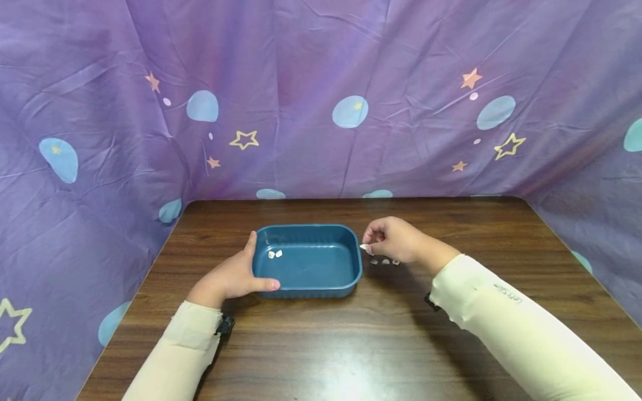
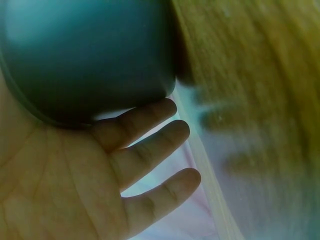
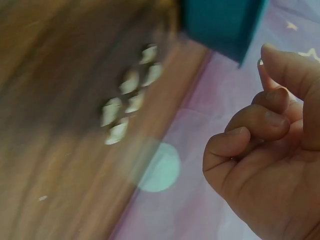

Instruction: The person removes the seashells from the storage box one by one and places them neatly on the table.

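Observation:
A blue plastic tub (image 1: 306,293) stands on the table, with two small whitish pieces (image 1: 275,254) on its floor near the left end. My left hand (image 1: 233,275) rests against that end, thumb laid over the front rim and a finger at the back corner. In the left wrist view, three straight fingers (image 2: 155,157) spread along the tub's outside; the thumb is hidden there. Just past the tub's right rim, my right hand (image 1: 396,239) pinches a small whitish piece (image 1: 364,246) between thumb and finger. Several similar pieces (image 3: 129,82) lie below it; their kind is unclear.
The brown wooden table (image 1: 311,345) ends at the back against a purple curtain (image 1: 301,67) printed with stars and blue spots. A tiny pale fleck (image 3: 43,198) lies on the wood in the right wrist view.

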Tool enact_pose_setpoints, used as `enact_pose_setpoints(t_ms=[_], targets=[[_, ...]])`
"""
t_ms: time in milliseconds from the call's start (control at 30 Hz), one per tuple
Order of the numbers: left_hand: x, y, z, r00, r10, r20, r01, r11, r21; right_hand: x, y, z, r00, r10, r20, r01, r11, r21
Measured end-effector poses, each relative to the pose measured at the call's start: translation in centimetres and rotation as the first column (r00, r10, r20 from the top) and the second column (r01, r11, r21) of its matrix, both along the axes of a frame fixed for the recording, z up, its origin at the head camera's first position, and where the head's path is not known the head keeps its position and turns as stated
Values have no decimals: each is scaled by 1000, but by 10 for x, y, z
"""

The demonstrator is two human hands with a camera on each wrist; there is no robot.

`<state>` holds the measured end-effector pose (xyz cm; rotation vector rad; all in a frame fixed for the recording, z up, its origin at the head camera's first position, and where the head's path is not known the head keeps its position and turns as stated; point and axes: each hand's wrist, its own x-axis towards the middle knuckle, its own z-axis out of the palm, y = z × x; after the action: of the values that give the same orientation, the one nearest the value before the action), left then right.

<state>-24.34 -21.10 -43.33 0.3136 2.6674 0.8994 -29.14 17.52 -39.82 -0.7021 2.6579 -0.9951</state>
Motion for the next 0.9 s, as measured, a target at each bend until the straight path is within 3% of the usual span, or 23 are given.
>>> enact_pose_setpoints(t_ms=[467, 900], targets=[[1, 0, -1, 1000, -1, 14, 1, 999, 33, 8, 16, -36, 1000, 17, -16, -14, 983, 183], [0, -1, -1, 1000, 4, 11, -4, 1000, 27, 10, 14, -42, 989, 53, -141, -5, 947, 320]])
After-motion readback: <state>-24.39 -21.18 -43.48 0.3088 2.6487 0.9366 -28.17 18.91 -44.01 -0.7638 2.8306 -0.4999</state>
